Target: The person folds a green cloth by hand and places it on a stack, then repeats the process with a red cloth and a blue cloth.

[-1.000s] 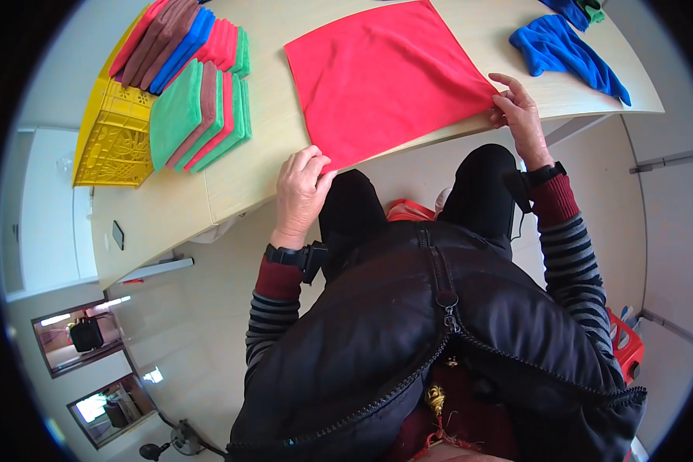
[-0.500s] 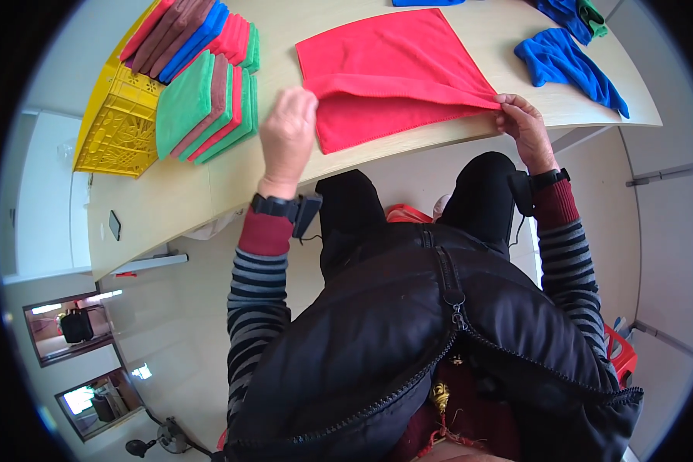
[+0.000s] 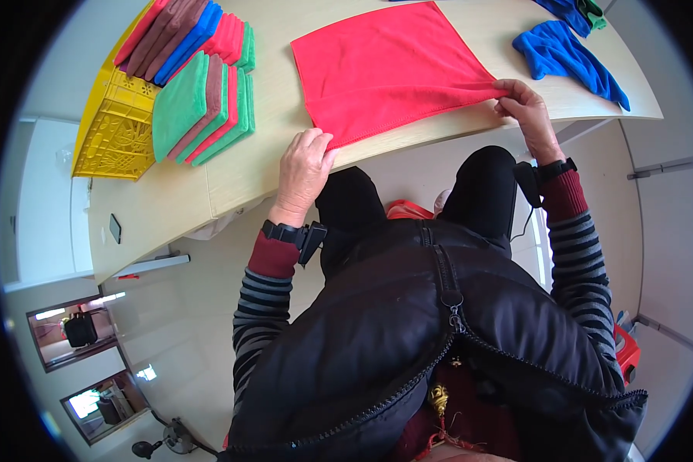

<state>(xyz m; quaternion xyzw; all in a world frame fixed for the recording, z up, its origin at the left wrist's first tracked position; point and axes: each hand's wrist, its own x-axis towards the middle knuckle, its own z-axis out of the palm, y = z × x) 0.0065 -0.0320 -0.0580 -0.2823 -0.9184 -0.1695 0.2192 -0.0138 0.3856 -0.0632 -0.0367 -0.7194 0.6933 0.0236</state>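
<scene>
A red cloth (image 3: 393,65) lies spread over the table in front of me, its near edge close to the table's front edge. My left hand (image 3: 304,168) pinches the near left corner of the cloth between thumb and fingers. At the near right corner, my right hand (image 3: 525,112) is closed on the cloth too, thumb and fingertips pressed together. Low folds run along the near edge towards my right hand; the rest lies nearly flat.
Left of the cloth stand folded green, brown and red cloths (image 3: 181,112), with more folded cloths behind them and a yellow plastic basket (image 3: 115,131) alongside. A crumpled blue cloth (image 3: 562,58) lies right on the pale wooden table (image 3: 266,154). A small dark flat object (image 3: 115,229) rests at the table's left.
My left hand has come down and nearer with the cloth's left corner. The fold that stood raised across the near part is now laid out. My right hand stays at its corner.
</scene>
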